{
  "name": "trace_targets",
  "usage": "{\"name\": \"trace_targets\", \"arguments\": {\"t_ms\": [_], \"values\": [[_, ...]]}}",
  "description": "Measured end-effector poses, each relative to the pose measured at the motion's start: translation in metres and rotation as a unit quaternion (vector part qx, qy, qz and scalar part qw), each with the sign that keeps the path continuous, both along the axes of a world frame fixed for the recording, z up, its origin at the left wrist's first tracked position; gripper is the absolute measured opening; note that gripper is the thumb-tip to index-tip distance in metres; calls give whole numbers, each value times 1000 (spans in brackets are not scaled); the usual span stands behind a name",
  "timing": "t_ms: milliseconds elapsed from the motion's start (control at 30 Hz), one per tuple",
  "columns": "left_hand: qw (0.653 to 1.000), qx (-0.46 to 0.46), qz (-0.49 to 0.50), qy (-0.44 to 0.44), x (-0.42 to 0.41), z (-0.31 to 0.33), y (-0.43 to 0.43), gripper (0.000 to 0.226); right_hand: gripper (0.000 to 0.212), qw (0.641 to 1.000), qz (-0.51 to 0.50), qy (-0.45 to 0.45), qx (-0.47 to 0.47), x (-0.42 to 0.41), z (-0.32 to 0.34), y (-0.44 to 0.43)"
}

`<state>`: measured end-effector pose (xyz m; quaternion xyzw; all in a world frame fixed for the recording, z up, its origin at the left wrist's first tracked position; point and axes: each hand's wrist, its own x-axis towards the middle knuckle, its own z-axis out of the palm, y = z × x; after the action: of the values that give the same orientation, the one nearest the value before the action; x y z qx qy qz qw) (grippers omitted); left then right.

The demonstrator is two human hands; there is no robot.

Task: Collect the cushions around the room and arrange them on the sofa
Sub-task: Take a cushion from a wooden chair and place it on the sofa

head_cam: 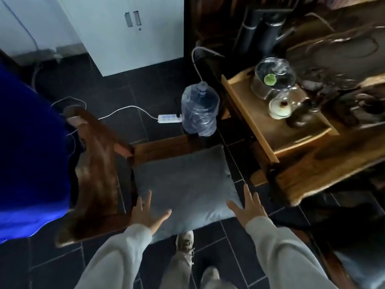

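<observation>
A grey square cushion [185, 184] lies flat on the seat of a dark wooden chair [95, 176] in the middle of the view. My left hand [146, 213] hovers over the cushion's near left corner, fingers spread, holding nothing. My right hand [249, 207] is at the cushion's near right corner, also spread and empty. Whether either hand touches the fabric is unclear. A second grey cushion [362, 270] shows partly at the bottom right corner.
A blue cloth [31, 153] drapes at the left beside the chair's back. A water jug [200, 109] and a white power strip [169, 118] with cables sit on the dark tiled floor. A wooden tea table [316, 163] with a tray and glassware stands right. White cabinet [125, 34] behind.
</observation>
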<state>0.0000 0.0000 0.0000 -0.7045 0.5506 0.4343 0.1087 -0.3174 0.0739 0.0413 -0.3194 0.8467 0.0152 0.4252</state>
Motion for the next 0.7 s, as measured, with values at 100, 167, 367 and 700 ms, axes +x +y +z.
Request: {"name": "trace_targets", "arguments": {"t_ms": [100,167,367,700], "values": [[997,5,74,19,9,-50,-27,113,106,999,-1,-24,30,-17,-66,-26],[990,18,137,28,17,-87,-46,122,105,997,2,-34,68,-31,-113,-50],[945,9,317,86,35,-187,-75,123,102,993,-55,-100,21,-60,-229,-120],[924,-22,382,8,25,-172,-58,63,135,983,-153,-104,4,-66,-252,-114]]}}
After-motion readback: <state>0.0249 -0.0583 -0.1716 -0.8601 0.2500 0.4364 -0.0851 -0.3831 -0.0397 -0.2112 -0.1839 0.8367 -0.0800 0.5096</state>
